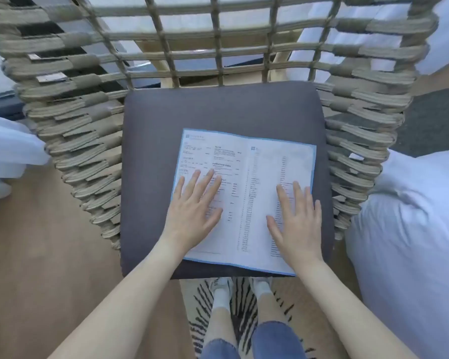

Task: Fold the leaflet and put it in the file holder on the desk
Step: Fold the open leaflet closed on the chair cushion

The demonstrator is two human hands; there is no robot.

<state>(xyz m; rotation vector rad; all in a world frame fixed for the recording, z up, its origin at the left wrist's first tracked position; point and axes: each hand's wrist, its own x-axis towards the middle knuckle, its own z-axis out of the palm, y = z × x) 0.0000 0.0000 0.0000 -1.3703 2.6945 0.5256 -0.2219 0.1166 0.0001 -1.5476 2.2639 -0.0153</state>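
A white leaflet with a blue border and printed text lies unfolded on the dark grey seat cushion of a woven chair. A crease runs down its middle. My left hand rests flat on the left page, fingers spread. On the right page my right hand lies flat as well, fingers apart. Neither hand grips anything. No file holder or desk shows in this view.
The chair's woven rope back and sides rise around the cushion. White bedding bulges at the right, and white fabric sits at the left. A striped rug and my feet lie below the seat's front edge, on a wooden floor.
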